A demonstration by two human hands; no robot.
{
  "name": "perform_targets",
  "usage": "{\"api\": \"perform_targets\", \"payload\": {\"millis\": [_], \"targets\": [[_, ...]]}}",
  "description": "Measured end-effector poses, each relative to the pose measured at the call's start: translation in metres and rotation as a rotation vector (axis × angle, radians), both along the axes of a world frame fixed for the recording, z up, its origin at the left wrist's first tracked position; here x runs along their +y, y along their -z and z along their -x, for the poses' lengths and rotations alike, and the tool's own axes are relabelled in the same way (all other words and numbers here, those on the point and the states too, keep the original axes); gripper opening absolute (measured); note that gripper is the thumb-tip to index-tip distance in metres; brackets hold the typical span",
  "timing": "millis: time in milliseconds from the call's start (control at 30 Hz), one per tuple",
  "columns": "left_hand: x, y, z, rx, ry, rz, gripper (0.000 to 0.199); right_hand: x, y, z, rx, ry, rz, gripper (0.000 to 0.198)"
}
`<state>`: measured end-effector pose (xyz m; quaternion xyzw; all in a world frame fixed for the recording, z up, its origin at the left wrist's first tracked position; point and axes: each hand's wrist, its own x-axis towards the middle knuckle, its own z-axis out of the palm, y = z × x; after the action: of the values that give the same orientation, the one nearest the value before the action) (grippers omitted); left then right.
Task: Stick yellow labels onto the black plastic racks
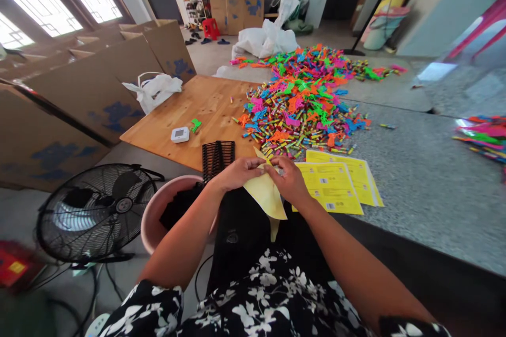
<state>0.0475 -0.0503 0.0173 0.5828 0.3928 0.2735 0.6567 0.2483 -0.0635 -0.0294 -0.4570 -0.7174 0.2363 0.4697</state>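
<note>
Both hands meet over my lap on a pale yellow printed sheet [265,195], which curls and hangs down below my fingers. My left hand [243,171] pinches its upper edge from the left. From the right, my right hand [288,174] pinches the same edge, fingertips close to the left ones. Flat yellow printed sheets [330,189] lie overlapping just right of my right hand. Beside my left hand stand black slotted plastic racks [218,158]. A heap of colourful toy guns and small tubes [302,110] lies right beyond my hands.
On the wooden board [205,100] are a white timer-like device [179,135], a green toy gun [195,125] and a white bag [156,88]. A pink tub [152,221] and a black fan [98,210] stand at left. Cardboard boxes [98,84] line the window side.
</note>
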Motion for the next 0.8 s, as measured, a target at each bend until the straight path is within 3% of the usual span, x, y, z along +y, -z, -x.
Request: {"api": "perform_targets", "payload": {"millis": [167,267,400,533,633,800], "targets": [[-0.006,-0.001,0.003,-0.005,0.1,-0.009,0.048,-0.003,-0.012,-0.008,0.171,-0.078,0.151,0.032],[-0.011,-0.001,0.007,-0.001,0.104,0.024,0.053,-0.002,-0.016,-0.015,0.255,-0.036,0.249,0.035],[-0.015,0.002,0.017,0.055,-0.052,0.014,0.06,0.001,-0.014,-0.032,0.371,0.106,0.383,0.044],[-0.02,0.01,0.018,-0.006,-0.152,0.056,0.062,-0.003,-0.013,-0.039,0.394,0.141,0.425,0.049],[-0.024,0.017,0.008,-0.039,-0.176,0.084,0.052,-0.013,-0.015,-0.03,0.35,0.12,0.401,0.045],[-0.032,0.024,-0.008,-0.216,-0.264,0.145,0.04,-0.028,-0.015,-0.016,0.096,-0.026,0.113,0.036]]}}
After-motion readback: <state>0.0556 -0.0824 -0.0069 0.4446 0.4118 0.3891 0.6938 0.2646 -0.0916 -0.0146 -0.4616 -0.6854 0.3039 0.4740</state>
